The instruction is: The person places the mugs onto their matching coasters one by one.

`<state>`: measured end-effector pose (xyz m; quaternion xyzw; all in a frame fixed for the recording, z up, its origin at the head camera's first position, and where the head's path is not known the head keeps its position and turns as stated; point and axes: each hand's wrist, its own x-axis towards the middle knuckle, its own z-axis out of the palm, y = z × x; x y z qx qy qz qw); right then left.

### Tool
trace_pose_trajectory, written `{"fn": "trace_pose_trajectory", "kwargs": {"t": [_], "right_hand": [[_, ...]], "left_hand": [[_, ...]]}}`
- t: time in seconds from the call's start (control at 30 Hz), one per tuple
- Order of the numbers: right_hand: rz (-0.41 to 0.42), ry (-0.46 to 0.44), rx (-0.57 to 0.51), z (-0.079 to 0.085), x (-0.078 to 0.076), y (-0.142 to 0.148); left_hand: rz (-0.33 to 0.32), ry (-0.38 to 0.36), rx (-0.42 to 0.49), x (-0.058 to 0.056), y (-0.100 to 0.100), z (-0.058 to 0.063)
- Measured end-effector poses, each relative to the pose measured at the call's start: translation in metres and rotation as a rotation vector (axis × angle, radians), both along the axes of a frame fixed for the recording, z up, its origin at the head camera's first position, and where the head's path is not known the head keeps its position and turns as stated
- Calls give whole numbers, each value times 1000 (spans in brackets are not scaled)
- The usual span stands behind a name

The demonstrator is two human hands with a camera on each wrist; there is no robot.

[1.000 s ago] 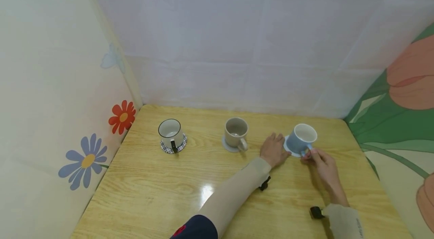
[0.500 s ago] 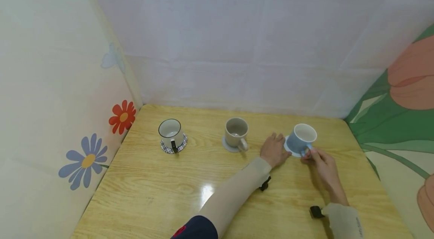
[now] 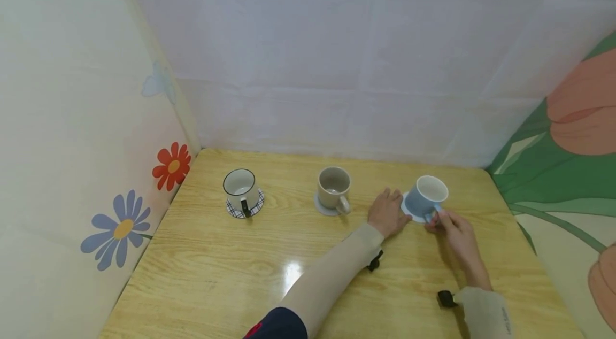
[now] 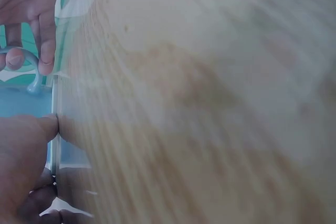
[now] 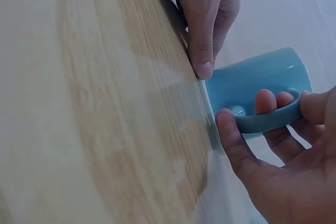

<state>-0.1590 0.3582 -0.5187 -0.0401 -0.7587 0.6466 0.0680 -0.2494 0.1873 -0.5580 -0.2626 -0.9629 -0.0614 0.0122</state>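
Observation:
A blue mug with a white inside stands on a pale round coaster at the right of the table. Its handle is gripped by my right hand, whose fingers curl through the loop in the right wrist view, with the thumb on the handle's upper end. My left hand lies on the table just left of the coaster. The tip of its thumb touches the coaster's edge beside the mug's base.
A grey-beige mug sits on a grey coaster in the middle. Farther left, a white mug with a black rim and handle is on a checked coaster. A white cloth wall closes off the table's back edge.
Both hands, the mugs and the coasters keep their places; only the head view has shifted very slightly.

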Motion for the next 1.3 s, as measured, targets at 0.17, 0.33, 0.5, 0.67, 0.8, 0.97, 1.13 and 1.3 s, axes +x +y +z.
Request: {"fn": "trace_pose_trajectory", "kwargs": {"t": [0.17, 0.33, 0.5, 0.67, 0.8, 0.97, 1.13, 1.3], "right_hand": [[-8, -7, 3, -2, 2, 1], [4, -10, 29, -1, 2, 1], [46, -20, 17, 1, -1, -1], [24, -53, 55, 2, -4, -1], [3, -71, 115, 2, -6, -1], [-35, -68, 306, 4, -7, -3], [-105, -12, 574, 6, -8, -3], [-105, 43, 698, 12, -10, 2]], "left_hand": [[-3, -2, -5, 5, -1, 4], [-31, -4, 44, 3, -6, 2], [-28, -54, 81, -2, -14, 4], [-42, -104, 69, -3, -19, 10], [-50, -136, 67, -2, -22, 18], [-60, -192, 160, -4, -27, 29], [-72, -232, 229, -8, -31, 35], [-99, -117, 176, -12, -33, 43]]}}
